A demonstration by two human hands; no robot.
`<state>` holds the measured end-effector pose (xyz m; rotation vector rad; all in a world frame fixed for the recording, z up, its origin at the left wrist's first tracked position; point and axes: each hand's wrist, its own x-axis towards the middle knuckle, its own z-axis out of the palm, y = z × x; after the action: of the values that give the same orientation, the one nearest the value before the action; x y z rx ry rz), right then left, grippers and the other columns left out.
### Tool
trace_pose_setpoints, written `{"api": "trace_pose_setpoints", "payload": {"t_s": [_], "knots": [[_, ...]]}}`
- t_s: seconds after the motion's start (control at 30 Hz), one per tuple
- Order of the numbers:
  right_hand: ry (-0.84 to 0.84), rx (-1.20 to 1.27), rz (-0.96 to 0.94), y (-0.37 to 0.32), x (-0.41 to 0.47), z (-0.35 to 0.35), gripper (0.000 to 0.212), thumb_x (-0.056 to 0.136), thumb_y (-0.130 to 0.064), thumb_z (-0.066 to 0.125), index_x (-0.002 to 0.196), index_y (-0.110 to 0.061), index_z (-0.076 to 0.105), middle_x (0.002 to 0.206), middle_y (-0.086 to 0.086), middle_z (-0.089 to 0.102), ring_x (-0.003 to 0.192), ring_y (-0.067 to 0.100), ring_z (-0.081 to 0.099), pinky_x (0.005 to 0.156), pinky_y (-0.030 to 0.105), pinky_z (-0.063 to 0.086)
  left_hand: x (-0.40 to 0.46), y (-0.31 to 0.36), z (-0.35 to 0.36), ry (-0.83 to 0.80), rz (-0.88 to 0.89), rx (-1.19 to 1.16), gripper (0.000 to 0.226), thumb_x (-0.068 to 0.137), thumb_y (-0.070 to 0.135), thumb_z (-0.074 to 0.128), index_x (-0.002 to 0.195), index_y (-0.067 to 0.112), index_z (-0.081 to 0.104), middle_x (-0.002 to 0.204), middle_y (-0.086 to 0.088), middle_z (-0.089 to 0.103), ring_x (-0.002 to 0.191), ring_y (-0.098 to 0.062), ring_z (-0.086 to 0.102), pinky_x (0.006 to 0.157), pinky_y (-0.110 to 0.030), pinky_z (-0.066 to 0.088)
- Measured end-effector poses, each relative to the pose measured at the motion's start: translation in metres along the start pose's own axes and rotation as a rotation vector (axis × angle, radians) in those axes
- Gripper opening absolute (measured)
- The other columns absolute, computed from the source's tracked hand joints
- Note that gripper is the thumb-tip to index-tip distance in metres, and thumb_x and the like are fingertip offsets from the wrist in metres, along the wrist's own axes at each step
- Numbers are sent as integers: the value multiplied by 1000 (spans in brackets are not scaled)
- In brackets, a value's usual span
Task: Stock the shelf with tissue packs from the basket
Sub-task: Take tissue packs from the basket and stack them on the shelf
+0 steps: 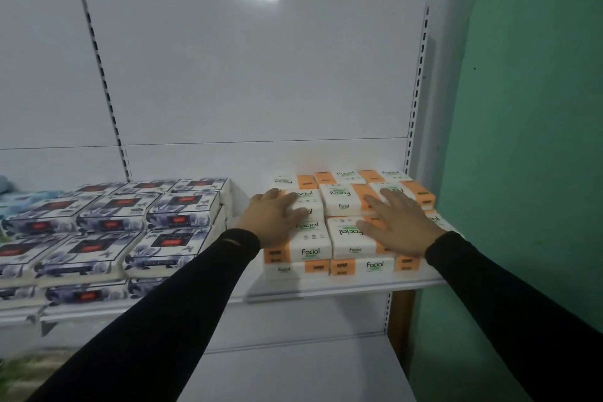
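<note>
White and orange "Facial" tissue packs (339, 199) lie stacked in rows on the right part of the white shelf (326, 287). My left hand (274, 215) lies against the left side of the stack, fingers spread over a top pack. My right hand (398, 222) rests flat on the packs further right, fingers straight and spread. Neither hand grips a pack. Both arms wear black sleeves. No basket is in view.
Blue-white floral tissue packs (111, 225) with red labels fill the shelf's left part, with a bare gap (241, 202) between the two groups. A lower white shelf (293, 369) lies below. A green wall (528, 140) stands to the right, slotted uprights (417, 91) behind.
</note>
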<state>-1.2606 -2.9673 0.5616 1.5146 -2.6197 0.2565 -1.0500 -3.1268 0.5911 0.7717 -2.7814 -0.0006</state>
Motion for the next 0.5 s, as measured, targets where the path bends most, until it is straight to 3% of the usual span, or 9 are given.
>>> {"api": "trace_pose_setpoints", "payload": {"t_s": [0.17,0.3,0.5], "knots": [[-3,10,-4,0,-1,0,78,90,-75,24,156,-36,6,165,4,-1,151,28,-6,121,44,-1,17,-7,11,64,-97,-106,54,97,54,38,137,20,48,140,-8,47,129,-30,39,109,-44,29],[-1,7,-11,2,3,1,79,89,-76,22,156,-37,6,165,5,0,151,28,-5,121,46,0,20,-2,8,8,-87,-75,46,103,40,31,142,17,42,138,-8,45,128,-28,38,110,-39,25],[8,12,-15,2,2,1,78,90,-74,24,156,-35,8,165,5,1,151,27,-3,121,44,1,24,-1,6,-19,-72,-57,45,105,36,29,142,15,42,141,-8,42,129,-27,35,110,-34,21]]}}
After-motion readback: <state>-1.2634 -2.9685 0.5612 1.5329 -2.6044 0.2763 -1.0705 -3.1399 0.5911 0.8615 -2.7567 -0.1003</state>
